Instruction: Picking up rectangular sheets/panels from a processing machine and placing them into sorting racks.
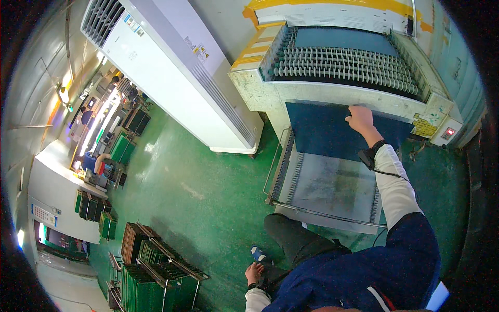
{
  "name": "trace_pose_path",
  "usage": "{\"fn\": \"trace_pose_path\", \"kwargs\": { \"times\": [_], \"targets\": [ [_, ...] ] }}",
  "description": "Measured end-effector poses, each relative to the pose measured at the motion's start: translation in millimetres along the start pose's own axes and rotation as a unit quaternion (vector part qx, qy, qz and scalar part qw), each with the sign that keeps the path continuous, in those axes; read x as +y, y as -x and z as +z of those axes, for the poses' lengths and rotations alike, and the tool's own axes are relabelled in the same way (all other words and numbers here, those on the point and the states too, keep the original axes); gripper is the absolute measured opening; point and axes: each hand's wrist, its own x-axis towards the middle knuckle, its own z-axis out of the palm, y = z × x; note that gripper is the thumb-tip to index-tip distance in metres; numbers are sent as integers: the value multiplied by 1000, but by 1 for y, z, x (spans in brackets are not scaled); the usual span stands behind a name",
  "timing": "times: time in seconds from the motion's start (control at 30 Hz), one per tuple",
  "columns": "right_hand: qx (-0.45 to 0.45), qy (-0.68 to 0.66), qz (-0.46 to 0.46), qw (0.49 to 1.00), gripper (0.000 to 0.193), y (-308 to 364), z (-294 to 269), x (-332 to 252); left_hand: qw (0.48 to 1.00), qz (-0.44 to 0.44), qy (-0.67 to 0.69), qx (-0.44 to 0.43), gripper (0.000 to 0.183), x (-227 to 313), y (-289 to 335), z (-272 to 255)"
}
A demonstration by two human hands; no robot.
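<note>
My right hand [359,119] is closed on the upper edge of a dark blue panel [327,130]. The panel leans in front of a roller machine [260,88], above a slotted rack [332,182] with toothed side rails. Rows of pale disc rollers [343,65] fill the machine's top opening, and a flat blue-grey sheet [340,40] lies at their far end. Low beside my leg, my left hand [253,273] hangs with its fingers curled in, and nothing shows in it. The panel's lower part and the rack's far end overlap.
A tall white air-conditioner unit [182,67] stands left of the machine. Racks of green boards [150,275] are at the lower left. A red-lit control box [448,132] sits at the machine's right corner. People [91,162] work at lit benches far left.
</note>
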Motion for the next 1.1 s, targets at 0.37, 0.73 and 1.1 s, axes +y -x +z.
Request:
{"fn": "trace_pose_path", "kwargs": {
  "times": [0.37,0.73,1.1],
  "targets": [
    [-6,3,5,1000,27,-1,2,3,999,7,-19,37,28,8,15,15],
    [-5,3,1,1000,28,-1,1,1,999,0,9,32,28,5,11,12],
    [10,6,0,1000,27,-1,5,5,998,1,-53,15,24,14,26,21]
  ]
}}
